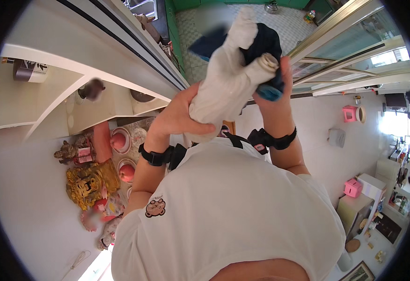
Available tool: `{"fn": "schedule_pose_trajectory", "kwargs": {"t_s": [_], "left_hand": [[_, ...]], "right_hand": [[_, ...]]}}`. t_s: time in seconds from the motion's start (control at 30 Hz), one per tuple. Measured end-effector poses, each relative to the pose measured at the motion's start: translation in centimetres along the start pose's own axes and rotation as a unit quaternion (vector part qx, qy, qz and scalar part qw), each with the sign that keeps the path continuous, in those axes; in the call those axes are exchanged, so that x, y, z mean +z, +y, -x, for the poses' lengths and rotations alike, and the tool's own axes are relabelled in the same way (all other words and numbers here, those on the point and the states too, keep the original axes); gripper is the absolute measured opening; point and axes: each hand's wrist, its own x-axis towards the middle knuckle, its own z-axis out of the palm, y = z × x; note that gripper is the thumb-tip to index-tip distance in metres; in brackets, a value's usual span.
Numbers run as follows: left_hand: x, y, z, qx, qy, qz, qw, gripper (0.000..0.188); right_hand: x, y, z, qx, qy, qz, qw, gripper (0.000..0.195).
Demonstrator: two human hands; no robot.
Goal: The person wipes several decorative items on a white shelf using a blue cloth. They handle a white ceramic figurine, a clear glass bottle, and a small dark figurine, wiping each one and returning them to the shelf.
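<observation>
A white figurine (222, 80), its surface smooth and glossy, lies tilted between my hands in front of my chest. My left hand (180, 114) grips it near its lower end, thumb across the front. A dark blue cloth (270, 42) with a lighter blue edge is bunched in my right hand (278, 82), against the figurine's far side, behind a short arm-like part with a rolled end. Most of the right hand's fingers are hidden by the cloth. Part of the cloth also shows left of the figurine.
White shelves (103, 82) at the left bear a dark figure and a box. Below them, a golden figure (89, 182), several statues and red fruit (126, 172) on plates stand close to my left arm. A glass-paned sliding door (345, 59) is at the upper right; a kettle (271, 7) stands on the tiled floor beyond.
</observation>
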Motion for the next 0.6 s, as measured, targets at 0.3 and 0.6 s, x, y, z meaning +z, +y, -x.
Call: {"fn": "schedule_pose_trajectory", "kwargs": {"t_s": [0.3,0.6], "left_hand": [[-0.1,-0.5,2.0,-0.033,-0.048,0.246,0.968,0.094],[-2.3,1.2,3.7,-0.035,0.014,0.156,0.987,0.094]], "right_hand": [[5.4,1.4,1.1,-0.076,0.018,0.127,0.989,0.068],[5.6,-0.9,-2.1,-0.123,-0.07,0.558,0.818,0.064]]}}
